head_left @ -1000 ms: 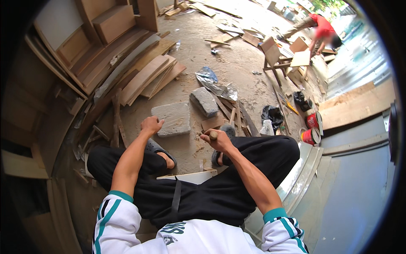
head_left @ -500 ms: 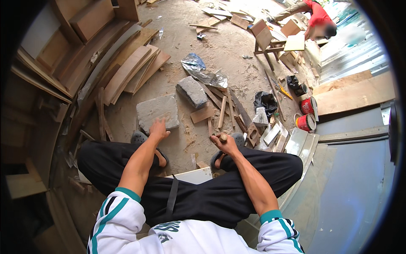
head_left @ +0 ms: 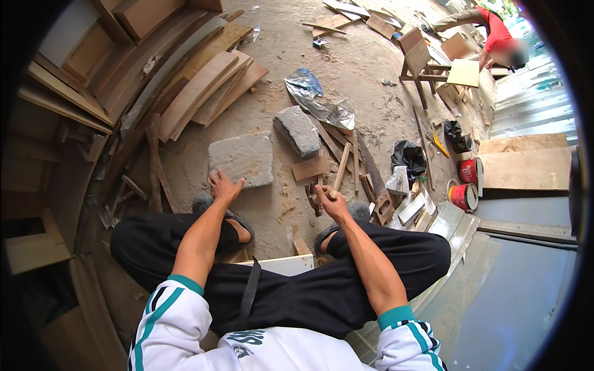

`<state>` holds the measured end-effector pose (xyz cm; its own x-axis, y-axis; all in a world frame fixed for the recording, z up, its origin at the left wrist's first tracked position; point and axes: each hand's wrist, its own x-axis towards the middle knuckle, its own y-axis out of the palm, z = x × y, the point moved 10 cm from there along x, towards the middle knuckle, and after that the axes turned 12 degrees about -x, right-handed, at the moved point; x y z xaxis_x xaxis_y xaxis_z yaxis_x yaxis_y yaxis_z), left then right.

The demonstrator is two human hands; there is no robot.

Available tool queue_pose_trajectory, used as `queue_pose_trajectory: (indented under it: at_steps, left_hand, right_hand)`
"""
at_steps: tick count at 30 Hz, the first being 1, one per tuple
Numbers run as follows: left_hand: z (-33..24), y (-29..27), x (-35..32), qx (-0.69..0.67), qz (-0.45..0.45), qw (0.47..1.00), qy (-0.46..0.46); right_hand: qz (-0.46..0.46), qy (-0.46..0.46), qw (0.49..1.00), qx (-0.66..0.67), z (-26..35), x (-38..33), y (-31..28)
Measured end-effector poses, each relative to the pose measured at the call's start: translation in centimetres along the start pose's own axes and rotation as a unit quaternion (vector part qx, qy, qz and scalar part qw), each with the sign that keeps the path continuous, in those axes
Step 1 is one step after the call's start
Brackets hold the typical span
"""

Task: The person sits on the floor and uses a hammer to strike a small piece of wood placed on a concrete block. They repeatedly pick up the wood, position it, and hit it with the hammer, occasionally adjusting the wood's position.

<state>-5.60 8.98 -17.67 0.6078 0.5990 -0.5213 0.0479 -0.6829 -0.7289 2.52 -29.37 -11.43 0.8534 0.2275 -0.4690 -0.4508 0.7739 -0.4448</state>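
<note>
The head camera is showing the left hand (head_left: pixel 225 188) spreading its fingers at the near edge of a pale grey block (head_left: pixel 241 154), which is lying flat on the floor (head_left: pixel 266 234). The right hand (head_left: pixel 334 205) is gripping what looks like a wooden-handled hammer (head_left: pixel 333 195), though foreshortening is partly hiding its shape. A darker block (head_left: pixel 298 131) is resting just beside the pale one, with crumpled foil (head_left: pixel 318 106) lying beyond. Farther right, two red tins (head_left: pixel 463 196) are carrying printed labels; the white sweatshirt (head_left: pixel 297 349) is bearing dark green lettering. Another person (head_left: pixel 495 34) in red is bending over.
</note>
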Motion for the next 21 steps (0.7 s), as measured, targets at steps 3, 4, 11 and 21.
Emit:
queue_pose_trajectory:
  at_steps: [3, 4, 11, 21]
  left_hand:
    - [0.5, -0.8, 0.4, -0.037, -0.046, 0.998, -0.006]
    - [0.7, -1.1, 0.4, -0.043, -0.067, 0.997, -0.002]
    - [-7.0, 4.5, -4.1, 0.179, 0.044, 0.942, 0.281]
    - [-7.8, 8.9, -1.8, 0.259, 0.042, 0.907, 0.33]
  right_hand:
    - [0.038, 0.041, 0.998, -0.016, -1.7, 0.6, 0.8]
    - [0.035, 0.024, 0.999, -0.024, -1.7, 0.5, 1.0]
    - [0.024, 0.014, 0.998, -0.052, -2.3, 0.3, 0.7]
    - [-0.024, -0.024, 0.981, -0.19, 0.4, -0.6, -0.6]
